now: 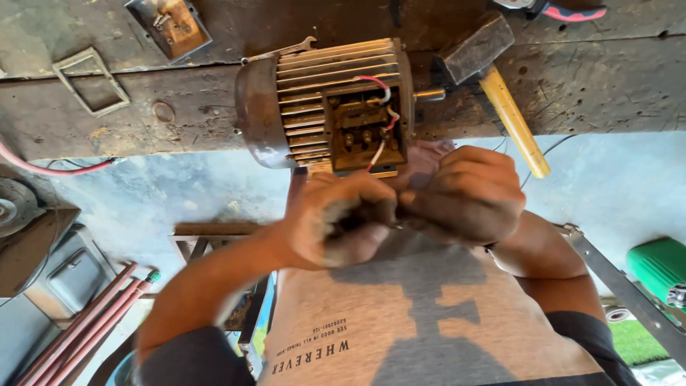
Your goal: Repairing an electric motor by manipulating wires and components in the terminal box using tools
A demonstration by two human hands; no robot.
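Observation:
A finned electric motor (314,100) lies on a worn wooden bench (607,86), its terminal box (364,129) open and facing me, with red and white wires (382,107) coming out. My left hand (336,218) and my right hand (464,193) are closed together just below the box, fingers pinched on something small and dark between them. A red-and-white wire (374,156) runs down from the box toward my hands. What exactly the fingers hold is hidden.
A hammer (493,71) with a yellow handle lies right of the motor. A spanner (286,50) rests behind it, red-handled pliers (564,11) at the far edge. A metal bracket (89,82) and rusty box (171,25) sit left. Pink rods (93,322) and a green tool (661,268) are on the floor.

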